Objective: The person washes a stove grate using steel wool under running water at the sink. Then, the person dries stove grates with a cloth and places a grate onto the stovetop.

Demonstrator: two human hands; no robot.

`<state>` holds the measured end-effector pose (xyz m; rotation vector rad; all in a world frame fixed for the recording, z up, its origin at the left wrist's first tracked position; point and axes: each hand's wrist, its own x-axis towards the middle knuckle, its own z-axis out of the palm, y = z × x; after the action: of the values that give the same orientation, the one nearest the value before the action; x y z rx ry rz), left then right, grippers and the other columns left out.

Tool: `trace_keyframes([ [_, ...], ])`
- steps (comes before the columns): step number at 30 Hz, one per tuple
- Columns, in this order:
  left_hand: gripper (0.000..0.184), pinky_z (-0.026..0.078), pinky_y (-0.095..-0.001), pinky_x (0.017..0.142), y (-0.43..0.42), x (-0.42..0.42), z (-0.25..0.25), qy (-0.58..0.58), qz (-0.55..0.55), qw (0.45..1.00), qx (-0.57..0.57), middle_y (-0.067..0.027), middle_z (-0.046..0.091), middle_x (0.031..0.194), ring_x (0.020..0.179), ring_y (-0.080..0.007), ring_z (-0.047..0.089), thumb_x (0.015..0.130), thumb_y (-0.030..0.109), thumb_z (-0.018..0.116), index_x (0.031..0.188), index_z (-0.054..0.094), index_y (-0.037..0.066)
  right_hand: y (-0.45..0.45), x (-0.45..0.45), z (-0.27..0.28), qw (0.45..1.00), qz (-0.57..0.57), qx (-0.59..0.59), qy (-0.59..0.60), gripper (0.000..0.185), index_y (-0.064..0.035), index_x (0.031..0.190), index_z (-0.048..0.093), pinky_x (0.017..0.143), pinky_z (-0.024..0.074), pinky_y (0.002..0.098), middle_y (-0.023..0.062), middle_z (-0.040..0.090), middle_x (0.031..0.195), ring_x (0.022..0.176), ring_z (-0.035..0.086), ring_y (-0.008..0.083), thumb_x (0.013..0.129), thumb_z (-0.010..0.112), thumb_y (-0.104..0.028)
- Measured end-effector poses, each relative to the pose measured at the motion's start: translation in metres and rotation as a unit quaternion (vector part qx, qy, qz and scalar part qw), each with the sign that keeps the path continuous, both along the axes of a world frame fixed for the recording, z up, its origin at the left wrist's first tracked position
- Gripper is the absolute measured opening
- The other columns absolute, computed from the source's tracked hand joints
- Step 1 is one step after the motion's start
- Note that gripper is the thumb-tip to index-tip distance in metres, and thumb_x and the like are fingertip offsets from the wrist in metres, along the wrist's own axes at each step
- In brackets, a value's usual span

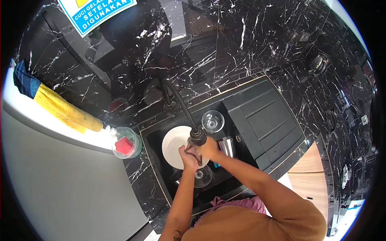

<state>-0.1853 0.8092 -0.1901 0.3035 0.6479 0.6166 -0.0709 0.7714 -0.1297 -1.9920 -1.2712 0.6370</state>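
Note:
A white bowl sits in the black sink under the black faucet head. In front of the bowl, my left hand is closed round a thin brown looped thing whose kind I cannot make out. My right hand is close beside it, below the faucet head. Its fingers look bent inward but are partly hidden and blurred, so what they grip does not show. A clear glass stands behind my right hand and a metal cup to its right. Nearer me lies another clear glass.
A ribbed black drainboard adjoins the sink on the right. On the left counter stands a clear container with a red sponge. A yellow towel hangs at the left. The black hose arches over the sink.

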Motion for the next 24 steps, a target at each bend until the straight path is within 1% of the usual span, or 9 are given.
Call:
trace_keyframes([
  [4,0.06,0.04,-0.0447,0.093,-0.004,-0.008,-0.006,0.037,0.011,0.999,0.012,-0.008,0.056,0.123,0.113,-0.0255,0.05,0.084,0.052,0.04,0.124,0.051,0.008,-0.006,-0.016,-0.03,0.999,-0.025,0.02,-0.005,0.026,-0.0098,0.089,0.067,0.072,0.0517,0.0429,0.018,0.067,0.087,0.084,0.065,0.0358,0.071,0.071,-0.028],
  [6,0.059,0.04,-0.0385,0.095,-0.01,0.005,0.022,-0.01,0.006,0.999,-0.039,-0.0083,0.058,0.12,0.11,-0.0242,0.053,0.084,0.052,0.04,0.123,0.051,0.008,0.001,0.009,0.043,0.971,-0.032,-0.159,0.176,0.034,-0.0091,0.097,0.066,0.081,0.049,0.0448,0.0215,0.065,0.1,0.096,0.062,0.0382,0.07,0.072,-0.028],
  [8,0.059,0.042,-0.0408,0.094,-0.006,0.006,0.016,0.042,0.041,0.998,-0.013,-0.0086,0.058,0.119,0.11,-0.0235,0.052,0.084,0.052,0.04,0.121,0.051,0.006,-0.002,-0.019,-0.042,0.998,-0.027,0.049,-0.026,0.03,-0.0095,0.093,0.066,0.071,0.0511,0.0432,0.0161,0.067,0.091,0.085,0.065,0.0357,0.07,0.07,-0.029],
  [10,0.06,0.042,-0.0441,0.093,-0.005,0.002,0.017,0.054,0.065,0.995,0.048,-0.0093,0.057,0.12,0.111,-0.0238,0.051,0.084,0.052,0.041,0.119,0.052,0.005,-0.007,-0.017,-0.042,0.987,0.055,0.067,-0.137,0.032,-0.0092,0.096,0.065,0.069,0.0514,0.0415,0.0161,0.067,0.089,0.082,0.065,0.0368,0.072,0.07,-0.029],
  [12,0.061,0.041,-0.0494,0.095,-0.007,-0.005,0.016,-0.004,0.016,1.0,0.007,-0.0093,0.055,0.123,0.109,-0.0247,0.051,0.084,0.052,0.04,0.12,0.05,0.004,-0.003,0.018,-0.003,1.0,-0.013,-0.014,0.0,0.037,-0.0077,0.103,0.063,0.074,0.0506,0.0408,0.0193,0.066,0.095,0.086,0.063,0.0387,0.074,0.068,-0.031],
  [14,0.062,0.04,-0.0546,0.097,-0.002,-0.003,0.014,-0.071,-0.03,0.997,-0.029,-0.0093,0.053,0.126,0.106,-0.0255,0.051,0.085,0.053,0.04,0.12,0.049,0.003,0.009,0.034,-0.021,0.995,-0.084,0.046,-0.026,0.033,-0.0062,0.103,0.062,0.075,0.05,0.0385,0.0204,0.066,0.094,0.086,0.065,0.0359,0.079,0.066,-0.028],
  [15,0.068,0.034,-0.0644,0.098,0.004,-0.005,-0.002,-0.114,-0.047,0.992,-0.03,-0.0098,0.049,0.132,0.121,-0.0315,0.045,0.085,0.061,0.041,0.125,0.049,0.007,0.011,0.042,-0.039,0.987,-0.138,0.08,0.009,0.032,-0.0057,0.103,0.062,0.075,0.0498,0.0377,0.0191,0.066,0.094,0.086,0.065,0.0339,0.08,0.066,-0.027],
  [19,0.084,0.033,-0.0632,0.101,0.006,-0.012,0.046,-0.192,-0.073,0.978,-0.046,-0.0114,0.05,0.128,0.121,-0.0305,0.045,0.088,0.07,0.035,0.139,0.037,0.003,-0.023,0.054,-0.025,0.948,-0.24,0.096,0.186,0.035,-0.0059,0.111,0.059,0.077,0.0486,0.0346,0.0107,0.066,0.095,0.087,0.064,0.0267,0.085,0.066,-0.029],
  [24,0.057,0.041,-0.0516,0.099,-0.002,-0.005,0.013,-0.138,-0.031,0.99,0.001,-0.0123,0.048,0.128,0.117,-0.0303,0.049,0.091,0.046,0.054,0.126,0.044,0.003,-0.07,0.026,-0.034,0.847,-0.225,-0.028,0.48,0.06,-0.0115,0.128,0.047,0.074,0.0511,0.0352,0.0043,0.063,0.108,0.091,0.062,0.0206,0.082,0.068,-0.043],
])
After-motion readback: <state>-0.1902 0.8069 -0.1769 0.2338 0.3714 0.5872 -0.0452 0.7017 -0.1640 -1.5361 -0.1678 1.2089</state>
